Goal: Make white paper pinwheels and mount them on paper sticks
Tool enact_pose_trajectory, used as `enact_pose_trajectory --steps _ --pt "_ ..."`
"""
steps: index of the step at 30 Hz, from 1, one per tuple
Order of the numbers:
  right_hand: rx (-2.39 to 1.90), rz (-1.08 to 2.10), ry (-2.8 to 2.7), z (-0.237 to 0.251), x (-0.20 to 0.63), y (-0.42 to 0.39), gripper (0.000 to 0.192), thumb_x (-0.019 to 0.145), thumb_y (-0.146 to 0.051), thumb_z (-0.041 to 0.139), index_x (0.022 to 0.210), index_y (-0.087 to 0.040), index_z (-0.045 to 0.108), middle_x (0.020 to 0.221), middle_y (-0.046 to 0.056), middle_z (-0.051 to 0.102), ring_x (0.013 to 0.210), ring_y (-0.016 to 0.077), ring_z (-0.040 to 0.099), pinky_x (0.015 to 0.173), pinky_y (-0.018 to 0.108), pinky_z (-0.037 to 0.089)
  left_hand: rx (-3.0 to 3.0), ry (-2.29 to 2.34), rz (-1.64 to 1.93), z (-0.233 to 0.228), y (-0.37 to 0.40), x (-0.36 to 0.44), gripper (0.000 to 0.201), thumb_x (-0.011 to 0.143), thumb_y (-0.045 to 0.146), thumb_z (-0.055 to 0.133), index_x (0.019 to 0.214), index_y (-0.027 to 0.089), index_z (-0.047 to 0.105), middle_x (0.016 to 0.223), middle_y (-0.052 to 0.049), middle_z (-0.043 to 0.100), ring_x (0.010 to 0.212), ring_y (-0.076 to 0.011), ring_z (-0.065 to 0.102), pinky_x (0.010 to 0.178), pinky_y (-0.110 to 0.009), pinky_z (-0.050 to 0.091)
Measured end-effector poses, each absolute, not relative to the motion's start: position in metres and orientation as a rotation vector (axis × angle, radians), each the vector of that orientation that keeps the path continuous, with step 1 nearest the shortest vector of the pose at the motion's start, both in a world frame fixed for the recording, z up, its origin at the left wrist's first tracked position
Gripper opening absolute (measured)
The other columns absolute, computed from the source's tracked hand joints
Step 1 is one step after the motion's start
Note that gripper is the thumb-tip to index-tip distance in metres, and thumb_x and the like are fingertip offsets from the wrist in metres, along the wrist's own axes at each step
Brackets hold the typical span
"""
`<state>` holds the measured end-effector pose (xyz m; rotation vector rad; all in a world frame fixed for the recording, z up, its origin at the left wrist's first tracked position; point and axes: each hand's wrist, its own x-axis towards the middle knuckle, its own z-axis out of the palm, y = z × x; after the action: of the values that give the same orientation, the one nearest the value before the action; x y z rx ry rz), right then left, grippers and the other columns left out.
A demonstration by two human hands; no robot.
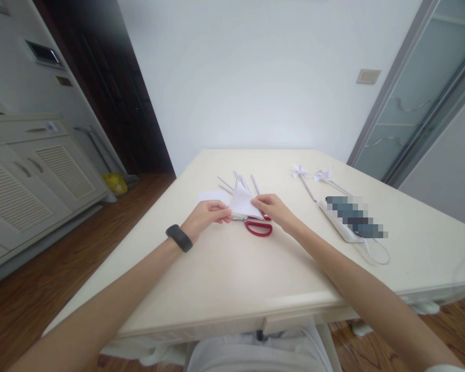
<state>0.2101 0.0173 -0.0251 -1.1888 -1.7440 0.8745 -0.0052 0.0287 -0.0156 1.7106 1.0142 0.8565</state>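
Observation:
A folded white sheet of paper (pixel 242 200) is held up a little above the table between my two hands. My left hand (pixel 208 213) pinches its lower left corner between thumb and fingers. At the right edge, my right hand (pixel 274 207) grips the paper with thumb and forefinger. Just under the sheet lies a pair of scissors (pixel 259 235) with red handles, its blades partly covered by the paper. More white paper (pixel 212 196) rests behind my left hand. Several thin rolled paper sticks (pixel 256 185) lie beyond the folded sheet, some partly hidden by it.
Two white paper pinwheels (pixel 299 171) on sticks lie at the back right of the cream table (pixel 232 279). Nearer on the right is a white box-like object (pixel 335 221) with a blurred dark item on top and a white cable (pixel 377 262). A wall stands behind the table.

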Motion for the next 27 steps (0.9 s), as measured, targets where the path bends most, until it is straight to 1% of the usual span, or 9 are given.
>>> enact_pose_trajectory --steps 4,9,14,16,21,27 --pt "-1.234 0.802 -1.755 -0.0241 0.2092 0.0187 0.032 0.079 -0.044 0.045 0.061 -0.017 0.048 0.051 -0.004 0.036 0.048 0.0087 0.033 0.046 0.023 0.024 1.717 1.009 0.845 -0.0146 0.0272 -0.004 0.023 0.071 0.038 0.061 0.073 0.015 0.062 0.071 -0.005 0.066 0.067 -0.0151 0.058 0.065 -0.027 0.042" --pt "-1.249 0.745 -1.761 -0.0216 0.2071 0.0163 0.034 0.08 -0.044 0.044 0.06 -0.017 0.047 0.052 -0.003 0.039 0.048 0.0095 0.037 0.046 0.023 0.025 1.716 1.01 0.87 -0.0151 0.0292 -0.0051 0.023 0.072 0.038 0.061 0.074 0.016 0.062 0.073 -0.004 0.067 0.07 -0.0152 0.059 0.066 -0.027 0.042" --pt "-1.26 0.772 -1.799 -0.0233 0.205 0.0139 0.033 0.083 -0.045 0.04 0.067 -0.018 0.05 0.055 -0.001 0.051 0.053 0.0124 0.049 0.05 0.022 0.032 1.694 1.05 0.928 -0.0158 0.0311 -0.0069 0.025 0.07 0.041 0.062 0.072 0.016 0.063 0.074 -0.005 0.067 0.072 -0.0163 0.06 0.066 -0.027 0.044" --pt "-1.258 0.786 -1.809 -0.0246 0.2046 0.0138 0.032 0.083 -0.044 0.039 0.068 -0.018 0.05 0.056 0.0 0.055 0.054 0.0133 0.052 0.051 0.022 0.034 1.686 1.059 0.94 -0.0159 0.031 -0.0071 0.025 0.07 0.041 0.062 0.073 0.016 0.063 0.075 -0.005 0.067 0.073 -0.0164 0.06 0.066 -0.027 0.044" --pt "-1.229 0.778 -1.806 -0.0253 0.2052 0.0135 0.031 0.082 -0.042 0.041 0.064 -0.018 0.049 0.054 0.0 0.055 0.05 0.012 0.05 0.048 0.022 0.034 1.668 1.037 0.95 -0.0174 0.0317 -0.0068 0.024 0.07 0.04 0.063 0.074 0.016 0.063 0.076 -0.004 0.066 0.074 -0.016 0.06 0.067 -0.026 0.044" --pt "-1.217 0.744 -1.793 -0.0218 0.2054 0.0119 0.031 0.082 -0.04 0.042 0.061 -0.018 0.046 0.043 -0.004 0.046 0.042 0.0095 0.04 0.045 0.022 0.03 1.652 1.019 0.949 -0.0184 0.0327 -0.0059 0.023 0.07 0.039 0.064 0.074 0.016 0.062 0.076 -0.004 0.066 0.073 -0.0152 0.059 0.066 -0.026 0.043"
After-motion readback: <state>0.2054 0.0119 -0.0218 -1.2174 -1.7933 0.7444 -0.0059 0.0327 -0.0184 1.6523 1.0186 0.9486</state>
